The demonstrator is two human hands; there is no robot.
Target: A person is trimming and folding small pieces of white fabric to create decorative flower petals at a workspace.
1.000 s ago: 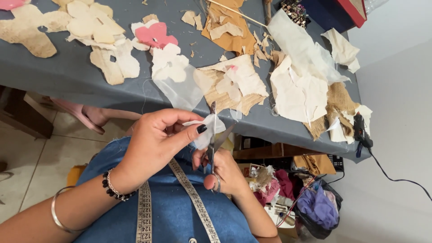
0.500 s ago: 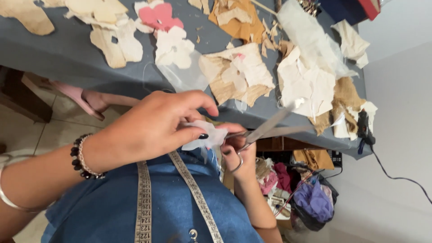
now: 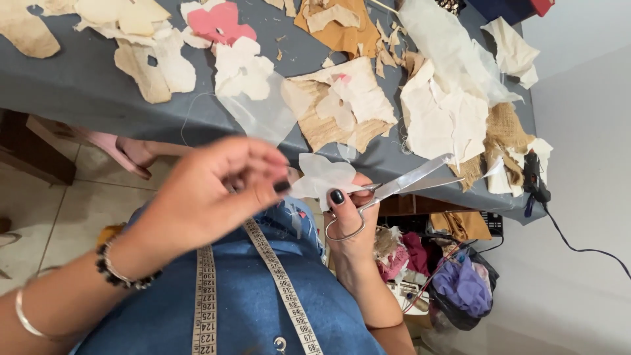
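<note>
Two hands at work over the lap, just below the table [image 3: 98,92] edge. Left hand [image 3: 210,194] grip pinches the white fabric cutout [image 3: 322,177]; right hand [image 3: 351,220] grip closed through the scissors [image 3: 394,187] loops, blades open. Best: keep fabric taut, feed into the blades, short snips. Versus 0.5 s ago: blades now parted, cutout more exposed.

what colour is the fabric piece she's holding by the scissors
White, slightly sheer, best seen in the head view: the fabric piece sits between both hands, next to the silver scissors.
</note>
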